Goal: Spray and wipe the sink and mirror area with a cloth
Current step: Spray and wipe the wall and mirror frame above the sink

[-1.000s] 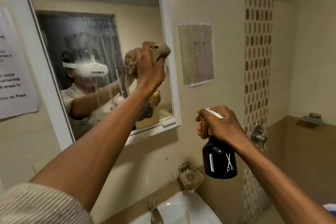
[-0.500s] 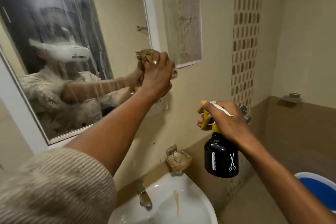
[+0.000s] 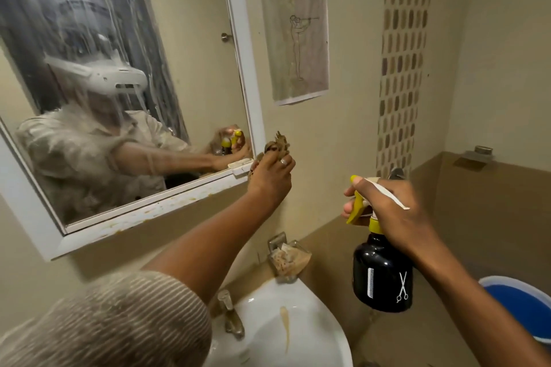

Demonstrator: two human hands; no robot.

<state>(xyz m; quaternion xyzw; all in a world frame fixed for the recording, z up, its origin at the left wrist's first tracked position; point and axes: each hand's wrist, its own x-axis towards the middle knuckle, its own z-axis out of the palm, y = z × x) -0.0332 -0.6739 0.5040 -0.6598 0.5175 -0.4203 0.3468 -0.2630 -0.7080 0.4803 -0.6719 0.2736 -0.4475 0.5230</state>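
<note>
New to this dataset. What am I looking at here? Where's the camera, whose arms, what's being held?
There is no robot here: a person works with bare hands, and the single wide-angle camera sits on their head, looking forward and down. That is why both arms reach in from the bottom edge, and why the mirror shows the wearer with a white headset. The left hand grips a crumpled brown cloth at the mirror's lower right corner, against the white frame. The right hand holds a black spray bottle with a yellow trigger, a finger on the trigger. The glass is streaked with runs of spray, and the frame's lower edge has brownish specks. Below are a white sink with a brown streak, a tap and a wall soap holder.
</note>
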